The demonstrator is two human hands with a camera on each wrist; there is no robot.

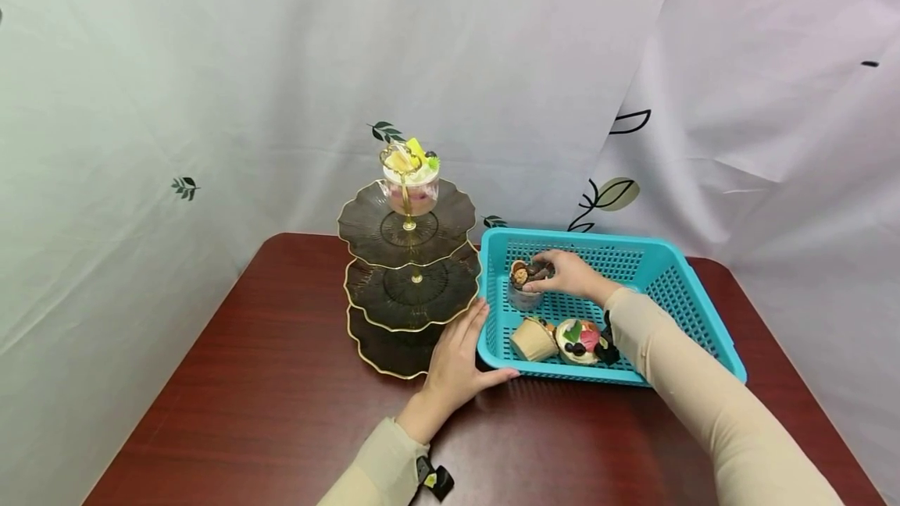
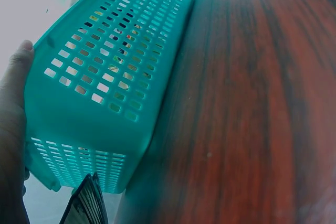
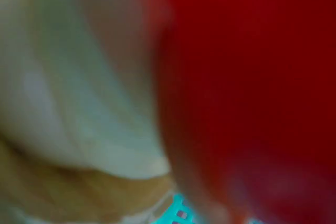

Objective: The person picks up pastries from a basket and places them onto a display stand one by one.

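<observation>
Inside the turquoise basket (image 1: 668, 287), my right hand (image 1: 573, 276) grips a clear dessert cup (image 1: 525, 297) with a brown, cookie-like topping, fingers and thumb at its top. My left hand (image 1: 453, 361) lies at the basket's near left corner, its fingers stretched along the left side and the thumb on the front rim. The left wrist view shows that thumb (image 2: 18, 72) at the basket's edge (image 2: 105, 124). A tipped tan cupcake (image 1: 534, 340) and a fruit-topped dessert (image 1: 578, 340) lie below the right hand. Blurred red and cream surfaces fill the right wrist view.
A three-tier dark stand (image 1: 415, 295) with gold scalloped edges stands just left of the basket, close to my left fingers. Its top tier carries a fruit-topped dessert cup (image 1: 422, 194) beside the gold handle. Both stand on a reddish-brown table (image 1: 281, 381), with white cloth (image 1: 281, 61) behind.
</observation>
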